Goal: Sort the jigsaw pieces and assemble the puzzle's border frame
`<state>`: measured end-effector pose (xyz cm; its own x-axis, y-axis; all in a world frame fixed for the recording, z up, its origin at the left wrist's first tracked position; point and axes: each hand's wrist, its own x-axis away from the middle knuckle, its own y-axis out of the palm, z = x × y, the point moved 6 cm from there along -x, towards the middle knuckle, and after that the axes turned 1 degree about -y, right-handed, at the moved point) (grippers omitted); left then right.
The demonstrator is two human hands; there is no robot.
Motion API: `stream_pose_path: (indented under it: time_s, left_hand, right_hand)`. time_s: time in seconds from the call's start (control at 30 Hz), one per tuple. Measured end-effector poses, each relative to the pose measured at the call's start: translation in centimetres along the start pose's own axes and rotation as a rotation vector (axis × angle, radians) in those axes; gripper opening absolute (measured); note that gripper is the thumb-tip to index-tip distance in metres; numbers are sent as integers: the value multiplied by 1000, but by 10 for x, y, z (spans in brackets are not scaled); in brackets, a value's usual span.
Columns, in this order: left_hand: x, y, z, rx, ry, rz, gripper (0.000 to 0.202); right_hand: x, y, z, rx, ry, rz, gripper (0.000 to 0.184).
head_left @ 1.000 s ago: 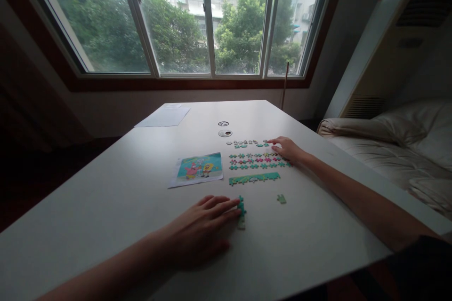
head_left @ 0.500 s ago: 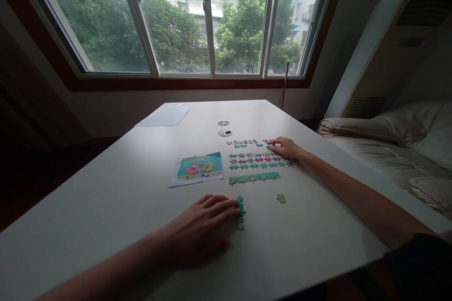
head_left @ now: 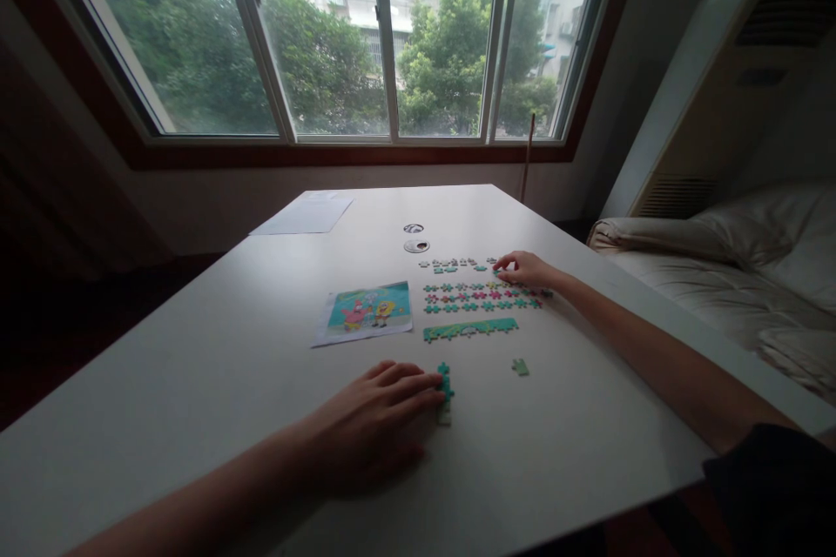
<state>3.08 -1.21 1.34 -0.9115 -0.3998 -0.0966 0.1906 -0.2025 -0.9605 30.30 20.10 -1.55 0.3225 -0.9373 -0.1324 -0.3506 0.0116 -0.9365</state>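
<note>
My left hand (head_left: 385, 409) lies stretched out on the table, its fingertips resting on a short upright strip of joined jigsaw pieces (head_left: 445, 413). At the far right of the loose pieces, my right hand (head_left: 528, 270) has thumb and fingers bent together on a small teal puzzle piece (head_left: 496, 272), partly hidden. Rows of loose jigsaw pieces (head_left: 450, 308) lie below and to the left of that hand. Nearer me is a joined green strip of puzzle (head_left: 470, 330). One pale green piece (head_left: 520, 367) sits alone to the right of the upright strip.
A printed cartoon picture (head_left: 369, 311) lies left of the pieces on the white table (head_left: 215, 348). Two round discs (head_left: 416, 246) are set farther back. White paper (head_left: 304, 215) is at the far left corner. A cream sofa (head_left: 705, 270) stands to the right.
My right hand has shifted slightly, with its fingers drawn closer together at the teal piece. The left hand stays on the upright strip, almost unmoved.
</note>
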Motion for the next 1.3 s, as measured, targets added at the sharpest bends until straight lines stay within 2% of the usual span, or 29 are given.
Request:
stream_pose_path:
  time_s: [0.17, 0.3, 0.4, 0.57, 0.67, 0.73, 0.9, 1.03, 1.3]
  left_hand:
    - [0, 0, -1, 13, -8, -4, 50]
    - [1, 4, -3, 15, 1, 5, 49]
    - [2, 7, -7, 13, -1, 28, 49]
    - [2, 9, -7, 10, 13, 54, 47]
    - [3, 8, -6, 3, 13, 66, 48]
    - [5, 7, -6, -5, 18, 69, 49]
    - [6, 9, -6, -24, 13, 2, 51]
    - [6, 10, -7, -23, 13, 13, 51]
    - [6, 12, -7, -21, 18, 13, 50]
  right_hand:
    - [0, -7, -2, -43, 45, 63, 22]
    - [4, -12, -17, -89, 27, 132, 23]
    - [12, -9, -47, -240, -69, 114, 32]
    - [43, 8, -114, -588, -235, -105, 30]
    - [63, 17, -143, -676, -258, -197, 24]
    - [72, 23, -154, -709, -244, -220, 22]
    - [77, 37, -160, -767, -164, -202, 23]
    - [79, 44, -166, -800, -156, -223, 20]
    - [80, 42, -171, -635, -174, -179, 17]
